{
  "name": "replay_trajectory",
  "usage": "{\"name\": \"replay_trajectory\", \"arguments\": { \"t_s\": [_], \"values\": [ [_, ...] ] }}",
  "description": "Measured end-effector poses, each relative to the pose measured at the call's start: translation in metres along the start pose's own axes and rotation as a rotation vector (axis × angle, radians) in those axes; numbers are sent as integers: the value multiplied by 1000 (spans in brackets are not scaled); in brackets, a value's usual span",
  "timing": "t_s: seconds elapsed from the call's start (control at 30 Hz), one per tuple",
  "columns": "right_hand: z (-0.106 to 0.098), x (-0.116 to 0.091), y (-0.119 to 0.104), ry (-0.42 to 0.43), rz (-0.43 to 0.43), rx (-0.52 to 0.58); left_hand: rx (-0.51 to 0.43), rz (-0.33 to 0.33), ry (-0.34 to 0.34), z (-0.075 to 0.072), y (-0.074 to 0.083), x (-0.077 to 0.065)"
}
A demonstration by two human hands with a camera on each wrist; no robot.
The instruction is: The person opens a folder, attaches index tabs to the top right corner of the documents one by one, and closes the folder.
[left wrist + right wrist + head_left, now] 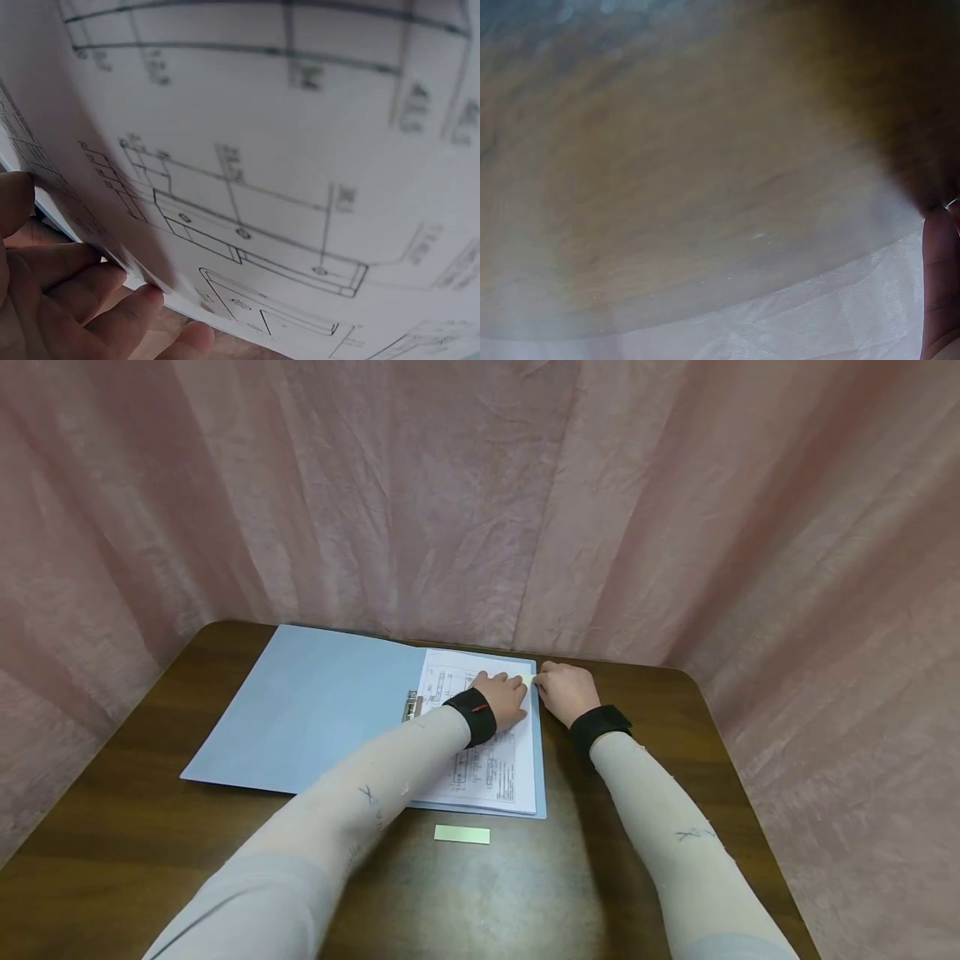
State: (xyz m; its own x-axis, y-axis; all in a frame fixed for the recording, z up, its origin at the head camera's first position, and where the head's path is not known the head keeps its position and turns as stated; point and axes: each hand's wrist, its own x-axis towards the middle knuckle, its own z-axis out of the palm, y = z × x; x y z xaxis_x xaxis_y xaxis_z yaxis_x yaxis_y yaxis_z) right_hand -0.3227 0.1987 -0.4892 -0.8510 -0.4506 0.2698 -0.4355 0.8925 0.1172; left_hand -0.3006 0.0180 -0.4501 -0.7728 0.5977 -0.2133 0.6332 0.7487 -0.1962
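A light blue folder [315, 693] lies spread out on the table, with printed technical drawings [517, 768] on its right side by a metal clip [410, 704]. My left hand [501, 697] rests on the top drawing, fingers extended; the left wrist view shows these fingers [127, 315] along the paper's edge. At the upper right edge of the sheets, my right hand [567, 692] pinches the end of a small yellow-green sticky strip [527, 679]. Part of that strip is hidden by the hands. In the right wrist view only a finger [940, 277] shows at the right border.
A pale green sticky strip [462, 834] lies on the brown wooden table [630, 860] just in front of the folder. Pink curtains [480, 510] hang behind the table's back edge and at both sides.
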Motion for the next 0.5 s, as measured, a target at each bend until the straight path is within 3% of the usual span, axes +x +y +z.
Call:
{"name": "replay_trajectory", "arguments": {
  "t_s": [0.2,0.5],
  "values": [
    [2,0,-1,9,-5,2,-13,-4,11,-3,-2,1],
    [2,0,-7,-3,-10,5,-69,-76,-4,-2,-7,5]
  ]
}}
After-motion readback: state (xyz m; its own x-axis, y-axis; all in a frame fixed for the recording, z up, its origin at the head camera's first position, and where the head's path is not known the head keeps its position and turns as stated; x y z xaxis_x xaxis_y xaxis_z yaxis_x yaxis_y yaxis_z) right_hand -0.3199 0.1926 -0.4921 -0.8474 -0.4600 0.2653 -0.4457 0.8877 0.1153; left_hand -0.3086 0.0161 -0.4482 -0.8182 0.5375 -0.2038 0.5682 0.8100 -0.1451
